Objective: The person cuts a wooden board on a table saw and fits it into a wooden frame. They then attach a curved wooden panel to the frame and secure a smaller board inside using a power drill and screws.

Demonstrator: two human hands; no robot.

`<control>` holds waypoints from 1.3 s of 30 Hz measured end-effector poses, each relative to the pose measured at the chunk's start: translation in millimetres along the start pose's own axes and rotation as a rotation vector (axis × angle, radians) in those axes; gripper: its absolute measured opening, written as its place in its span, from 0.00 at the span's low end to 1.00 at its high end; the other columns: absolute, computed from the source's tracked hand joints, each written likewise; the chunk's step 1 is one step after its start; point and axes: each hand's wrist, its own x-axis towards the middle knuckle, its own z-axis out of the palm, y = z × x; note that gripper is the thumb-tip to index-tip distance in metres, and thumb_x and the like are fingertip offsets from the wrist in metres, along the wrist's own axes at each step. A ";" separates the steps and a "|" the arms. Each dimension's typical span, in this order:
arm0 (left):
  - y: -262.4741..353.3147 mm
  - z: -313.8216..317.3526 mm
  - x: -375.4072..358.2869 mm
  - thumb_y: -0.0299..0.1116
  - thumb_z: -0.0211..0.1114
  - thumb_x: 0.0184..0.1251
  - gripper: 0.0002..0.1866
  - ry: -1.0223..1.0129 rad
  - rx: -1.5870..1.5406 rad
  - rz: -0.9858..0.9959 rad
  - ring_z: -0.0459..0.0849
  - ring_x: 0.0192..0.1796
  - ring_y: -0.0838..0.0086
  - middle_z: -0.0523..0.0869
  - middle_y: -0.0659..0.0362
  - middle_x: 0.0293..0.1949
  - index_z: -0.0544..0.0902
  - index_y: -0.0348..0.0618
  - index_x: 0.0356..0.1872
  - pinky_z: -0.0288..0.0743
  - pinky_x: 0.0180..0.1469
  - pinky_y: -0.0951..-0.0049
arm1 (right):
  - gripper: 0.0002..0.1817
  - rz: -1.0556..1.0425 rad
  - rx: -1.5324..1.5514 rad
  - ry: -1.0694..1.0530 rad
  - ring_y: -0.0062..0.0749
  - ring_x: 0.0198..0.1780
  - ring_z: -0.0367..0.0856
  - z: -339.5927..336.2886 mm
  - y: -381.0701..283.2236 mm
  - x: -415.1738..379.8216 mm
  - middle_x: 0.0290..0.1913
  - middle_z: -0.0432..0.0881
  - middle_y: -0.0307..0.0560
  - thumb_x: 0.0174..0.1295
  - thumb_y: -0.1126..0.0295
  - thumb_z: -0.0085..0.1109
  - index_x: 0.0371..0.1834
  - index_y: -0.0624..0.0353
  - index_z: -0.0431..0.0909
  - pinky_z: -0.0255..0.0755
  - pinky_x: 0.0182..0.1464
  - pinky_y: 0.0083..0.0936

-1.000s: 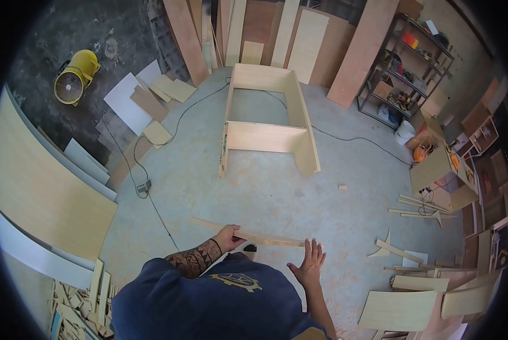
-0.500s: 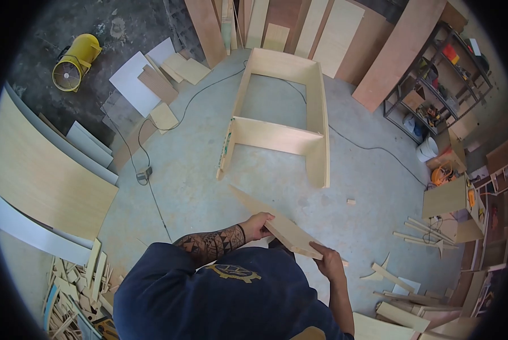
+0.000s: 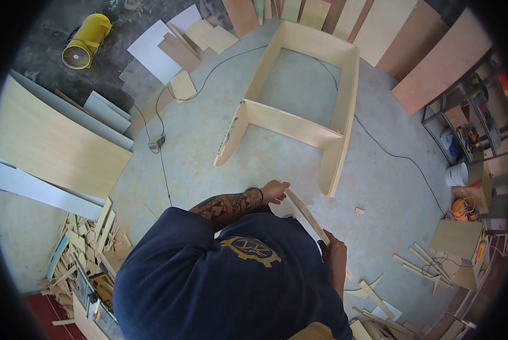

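My left hand (image 3: 275, 191) is closed on the upper end of a light wooden board (image 3: 306, 213). At the board's lower end my right hand (image 3: 334, 248) grips its edge. The board is seen nearly edge-on, tilted in front of my body, and much of it is hidden. Ahead of it a wooden frame (image 3: 293, 123) lies on the floor, with a crosspiece dividing it and its near end without a board. Green marks show on the frame's left side.
Black cable (image 3: 215, 68) runs over the concrete floor around the frame, with a small box (image 3: 156, 144) on it at left. A small wood block (image 3: 359, 211) lies to the right. Scrap wood (image 3: 78, 243), leaning panels (image 3: 55, 147), a yellow blower (image 3: 87, 41) and a shelf rack (image 3: 464, 113) stand around.
The board has turned from showing its broad face to nearly edge-on, with both hands still on it. My view has shifted, so the frame appears further right and more slanted.
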 end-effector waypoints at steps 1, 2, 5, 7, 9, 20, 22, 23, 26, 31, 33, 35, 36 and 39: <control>7.1 -9.3 12.8 0.54 0.58 0.80 0.31 0.026 0.045 0.055 0.85 0.51 0.61 0.84 0.48 0.51 0.78 0.31 0.61 0.85 0.54 0.54 | 0.23 0.059 -0.022 -0.003 0.59 0.41 0.90 -0.5 5.4 8.1 0.39 0.90 0.62 0.62 0.66 0.75 0.61 0.53 0.86 0.83 0.45 0.47; 15.2 -20.4 26.4 0.52 0.59 0.80 0.28 0.038 -0.001 0.059 0.85 0.48 0.63 0.85 0.50 0.50 0.79 0.33 0.60 0.85 0.50 0.55 | 0.23 0.122 -0.045 -0.004 0.60 0.40 0.90 -1.0 9.8 15.0 0.38 0.90 0.63 0.62 0.66 0.75 0.62 0.53 0.86 0.83 0.44 0.48; 31.5 -71.6 79.0 0.44 0.60 0.78 0.17 0.127 -0.033 0.154 0.87 0.42 0.61 0.88 0.51 0.40 0.86 0.38 0.46 0.85 0.48 0.58 | 0.23 0.296 -0.060 -0.057 0.61 0.40 0.90 -5.8 17.0 40.6 0.37 0.89 0.64 0.62 0.65 0.74 0.62 0.52 0.86 0.83 0.43 0.50; 7.2 -137.2 173.5 0.43 0.64 0.72 0.18 0.204 0.617 0.524 0.89 0.46 0.49 0.90 0.41 0.41 0.87 0.35 0.41 0.84 0.52 0.53 | 0.25 0.394 -0.096 -0.072 0.60 0.42 0.91 0.5 32.9 55.0 0.36 0.90 0.64 0.60 0.64 0.75 0.62 0.54 0.85 0.84 0.45 0.50; 66.2 -167.2 161.1 0.45 0.66 0.66 0.24 0.477 0.509 0.239 0.87 0.53 0.39 0.88 0.32 0.48 0.85 0.28 0.47 0.81 0.59 0.48 | 0.25 0.469 -0.119 -0.078 0.60 0.42 0.92 -3.6 36.2 79.2 0.36 0.90 0.63 0.60 0.64 0.75 0.61 0.56 0.86 0.84 0.45 0.48; 186.5 -407.1 372.9 0.53 0.69 0.67 0.37 0.773 0.591 0.127 0.82 0.62 0.36 0.82 0.29 0.60 0.74 0.34 0.67 0.78 0.65 0.43 | 0.25 0.783 -0.210 -0.126 0.59 0.42 0.92 -61.5 -2.2 230.4 0.36 0.90 0.63 0.59 0.64 0.74 0.60 0.57 0.86 0.84 0.46 0.48; 189.4 -437.7 418.5 0.56 0.70 0.66 0.38 0.784 0.586 0.156 0.83 0.61 0.36 0.81 0.30 0.60 0.74 0.35 0.67 0.79 0.64 0.44 | 0.24 0.886 -0.214 -0.117 0.58 0.42 0.92 -65.2 -12.4 219.3 0.36 0.91 0.63 0.59 0.64 0.74 0.60 0.58 0.86 0.84 0.46 0.48; 201.8 -442.4 426.6 0.57 0.70 0.66 0.39 0.794 0.561 0.118 0.83 0.61 0.37 0.81 0.30 0.60 0.74 0.35 0.67 0.79 0.64 0.45 | 0.24 0.934 -0.217 -0.113 0.58 0.42 0.92 -68.3 -16.6 211.7 0.36 0.91 0.63 0.59 0.64 0.74 0.60 0.58 0.86 0.84 0.46 0.48; 241.8 -443.5 428.7 0.59 0.71 0.65 0.43 0.927 0.669 -0.174 0.83 0.61 0.36 0.81 0.30 0.59 0.72 0.33 0.69 0.79 0.65 0.45 | 0.24 1.058 -0.216 -0.142 0.58 0.42 0.92 -72.8 -32.2 186.0 0.36 0.91 0.63 0.59 0.64 0.74 0.59 0.58 0.86 0.84 0.46 0.47; 237.2 -466.1 449.9 0.60 0.73 0.59 0.44 0.867 0.700 -0.051 0.86 0.61 0.39 0.87 0.34 0.57 0.77 0.33 0.66 0.80 0.64 0.45 | 0.24 1.242 -0.170 -0.160 0.58 0.42 0.92 -64.1 -68.4 136.8 0.36 0.91 0.63 0.59 0.64 0.74 0.59 0.59 0.86 0.84 0.46 0.47; 239.8 -481.4 458.3 0.51 0.70 0.61 0.32 0.732 0.791 -0.130 0.86 0.59 0.39 0.89 0.37 0.55 0.84 0.35 0.58 0.81 0.63 0.45 | 0.24 1.307 -0.133 -0.157 0.57 0.42 0.92 -53.7 -85.8 119.1 0.36 0.91 0.63 0.59 0.64 0.74 0.59 0.60 0.86 0.84 0.46 0.47; 241.5 -489.5 461.5 0.47 0.67 0.61 0.26 0.667 0.872 -0.104 0.87 0.58 0.40 0.89 0.38 0.53 0.86 0.36 0.53 0.81 0.63 0.45 | 0.24 1.361 -0.085 -0.153 0.57 0.42 0.92 -39.8 -102.3 105.5 0.36 0.91 0.63 0.59 0.64 0.74 0.58 0.60 0.86 0.84 0.46 0.47; 243.4 -490.3 459.2 0.44 0.64 0.61 0.22 0.619 0.933 -0.092 0.88 0.57 0.41 0.90 0.39 0.52 0.89 0.37 0.47 0.81 0.62 0.46 | 0.24 1.384 -0.058 -0.150 0.57 0.42 0.92 -32.6 -108.5 100.1 0.36 0.91 0.63 0.59 0.64 0.74 0.58 0.60 0.86 0.84 0.46 0.47; 239.9 -494.8 460.1 0.40 0.59 0.65 0.18 0.540 1.163 0.073 0.89 0.52 0.41 0.91 0.36 0.44 0.89 0.34 0.39 0.83 0.57 0.46 | 0.24 1.431 0.033 -0.124 0.57 0.42 0.93 -1.9 -119.2 97.4 0.36 0.91 0.63 0.59 0.64 0.74 0.58 0.61 0.86 0.84 0.46 0.46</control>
